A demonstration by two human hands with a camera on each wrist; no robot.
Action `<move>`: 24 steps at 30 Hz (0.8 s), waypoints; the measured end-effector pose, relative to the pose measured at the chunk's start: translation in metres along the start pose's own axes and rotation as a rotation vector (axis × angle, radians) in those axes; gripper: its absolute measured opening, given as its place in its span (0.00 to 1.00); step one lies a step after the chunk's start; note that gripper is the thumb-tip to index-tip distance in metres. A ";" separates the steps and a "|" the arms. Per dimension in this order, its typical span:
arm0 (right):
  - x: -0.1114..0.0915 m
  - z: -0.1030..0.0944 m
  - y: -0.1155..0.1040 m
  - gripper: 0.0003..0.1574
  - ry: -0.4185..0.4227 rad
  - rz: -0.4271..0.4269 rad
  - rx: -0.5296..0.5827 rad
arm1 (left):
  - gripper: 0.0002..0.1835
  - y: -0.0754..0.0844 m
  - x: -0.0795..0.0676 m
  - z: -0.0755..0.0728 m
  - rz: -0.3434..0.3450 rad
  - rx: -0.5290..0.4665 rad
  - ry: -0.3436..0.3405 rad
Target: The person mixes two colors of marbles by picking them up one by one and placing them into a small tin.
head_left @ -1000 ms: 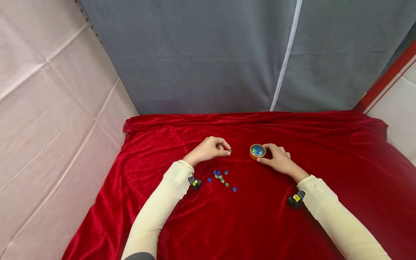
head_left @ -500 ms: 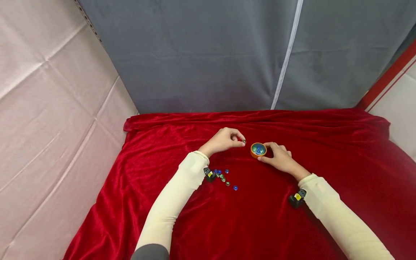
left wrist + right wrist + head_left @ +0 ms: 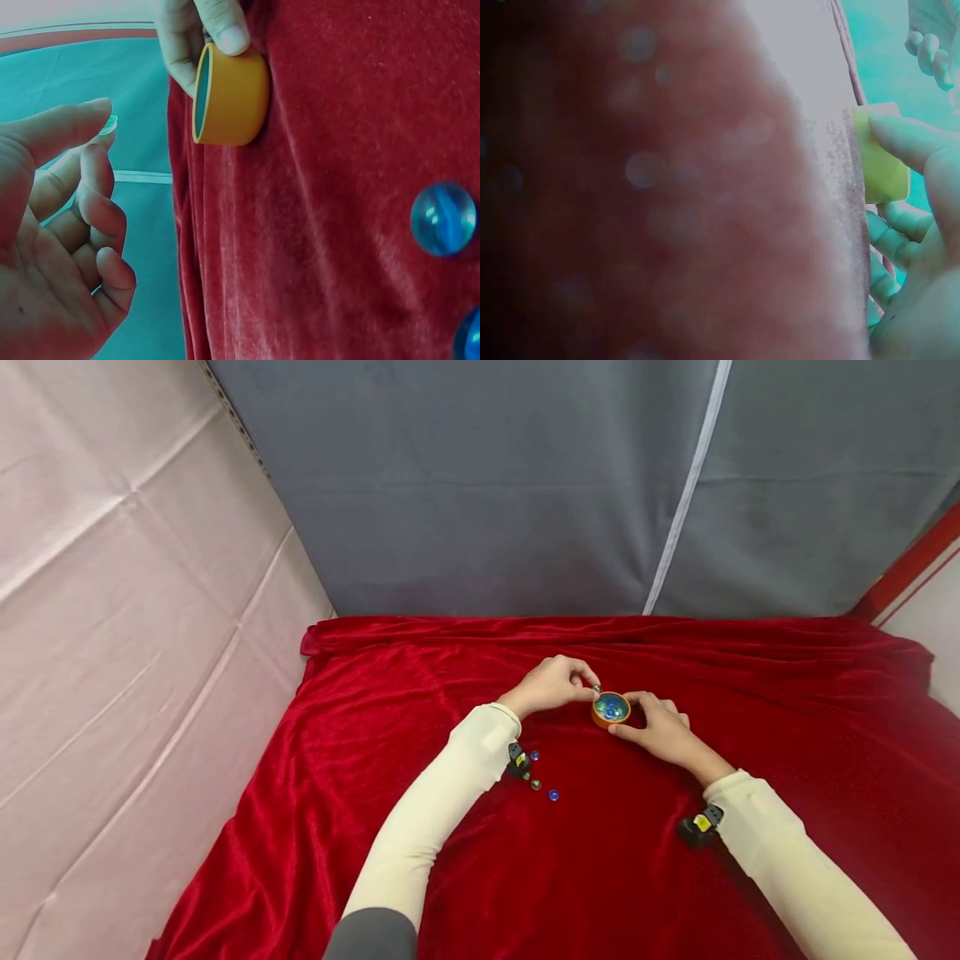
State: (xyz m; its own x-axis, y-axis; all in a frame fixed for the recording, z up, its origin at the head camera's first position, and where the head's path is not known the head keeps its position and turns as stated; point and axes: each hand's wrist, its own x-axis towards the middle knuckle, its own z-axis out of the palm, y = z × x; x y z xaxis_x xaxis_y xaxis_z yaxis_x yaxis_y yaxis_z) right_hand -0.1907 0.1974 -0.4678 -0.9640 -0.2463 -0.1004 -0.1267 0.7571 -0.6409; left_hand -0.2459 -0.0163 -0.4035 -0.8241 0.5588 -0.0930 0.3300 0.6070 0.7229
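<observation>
Thumb and fingertips of my left hand pinch a small clear-green marble, held at the left rim of a round orange container. Blue and green marbles lie inside that container in the head view. My right hand grips the container from the right, thumb at the near side and fingers at the far side. From the left wrist, the container's yellow-orange wall stands upright on the cloth, its contents hidden. The right wrist view shows the right thumb against the wall, much of the picture blurred.
Several loose marbles lie on the red velvet cloth nearer the body, among them a blue marble and a green marble. The left wrist camera covers part of the group. A grey curtain hangs behind.
My left hand has moved right, carrying the pinched marble from above the loose marbles to the container's rim. The right hand keeps its grip on the container; the head view has shifted slightly.
</observation>
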 end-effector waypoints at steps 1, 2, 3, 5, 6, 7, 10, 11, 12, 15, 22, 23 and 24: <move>0.000 0.000 0.000 0.43 0.000 -0.001 -0.001 | 0.07 0.000 0.001 0.001 -0.002 0.006 -0.002; 0.000 0.000 0.000 0.43 0.000 -0.001 -0.001 | 0.08 0.000 0.001 0.002 -0.004 0.007 -0.006; 0.000 0.001 0.000 0.43 0.000 -0.002 -0.002 | 0.08 0.001 0.002 0.003 -0.007 0.011 -0.013; 0.000 0.001 0.001 0.43 -0.003 -0.002 -0.001 | 0.08 0.000 0.003 0.006 -0.010 0.011 -0.019; 0.000 0.002 0.001 0.43 -0.002 -0.002 -0.003 | 0.08 0.001 0.003 0.007 -0.011 0.008 -0.022; -0.001 0.002 0.002 0.43 0.000 -0.001 -0.003 | 0.08 0.001 0.003 0.008 -0.012 0.009 -0.025; -0.003 0.002 0.005 0.43 0.006 0.003 -0.007 | 0.08 0.004 0.004 0.011 -0.012 0.017 -0.032; -0.004 0.001 0.006 0.43 0.009 0.004 -0.010 | 0.08 0.006 0.005 0.012 -0.011 0.020 -0.037; -0.005 0.001 0.007 0.44 0.012 0.006 -0.010 | 0.08 0.007 0.005 0.014 -0.009 0.026 -0.042; -0.007 0.000 0.007 0.44 0.018 0.011 -0.009 | 0.08 0.008 0.007 0.015 -0.001 0.035 -0.060; -0.006 0.000 0.005 0.43 0.015 0.003 -0.008 | 0.13 0.008 0.005 0.014 -0.007 0.017 -0.059; -0.006 0.001 0.005 0.43 0.013 0.004 -0.011 | 0.13 0.007 0.005 0.014 -0.009 0.015 -0.054; -0.006 0.001 0.005 0.43 0.013 0.004 -0.012 | 0.14 0.007 0.005 0.013 -0.009 0.014 -0.049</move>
State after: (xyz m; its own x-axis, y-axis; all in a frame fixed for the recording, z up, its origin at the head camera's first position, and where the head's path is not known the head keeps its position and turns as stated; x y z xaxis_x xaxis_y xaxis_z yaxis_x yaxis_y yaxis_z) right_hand -0.1852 0.2023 -0.4709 -0.9674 -0.2352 -0.0935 -0.1252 0.7656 -0.6310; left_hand -0.2414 -0.0018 -0.4080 -0.8038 0.5798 -0.1330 0.3294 0.6200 0.7121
